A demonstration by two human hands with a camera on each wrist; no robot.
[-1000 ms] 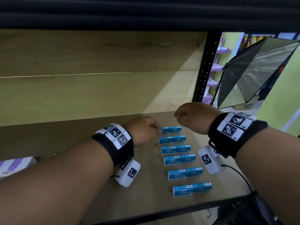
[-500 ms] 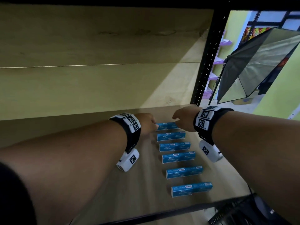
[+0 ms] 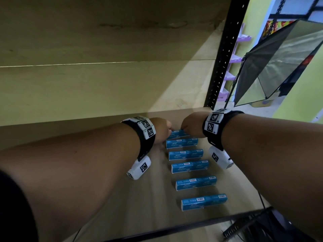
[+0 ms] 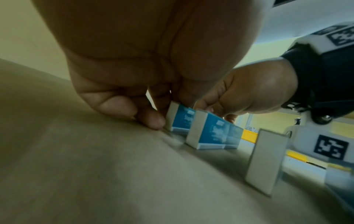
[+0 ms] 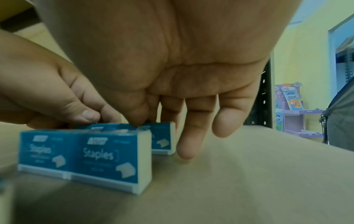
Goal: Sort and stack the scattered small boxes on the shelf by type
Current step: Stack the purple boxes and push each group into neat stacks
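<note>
Several blue staples boxes lie in a column on the wooden shelf (image 3: 122, 198), each box set crosswise. My two hands meet at the farthest box (image 3: 176, 133). My left hand (image 3: 167, 131) has its fingers curled at that box's left end (image 4: 180, 119) and pinches it. My right hand (image 3: 184, 127) holds the right end, with the thumb on top of the box (image 5: 162, 136) and the fingers down behind it. The second box (image 3: 181, 143) (image 5: 84, 157) lies untouched just in front, and the other boxes (image 3: 196, 183) trail toward the shelf's front edge.
A black perforated upright (image 3: 222, 55) stands at the shelf's right rear corner. The shelf's dark front rail (image 3: 174, 229) runs below the nearest box. A softbox light (image 3: 279, 63) and a purple display rack (image 3: 234, 60) stand beyond the shelf on the right.
Both hands have reached forward and come down from above the column onto the farthest box, closing in on its two ends. The boxes have not moved.
</note>
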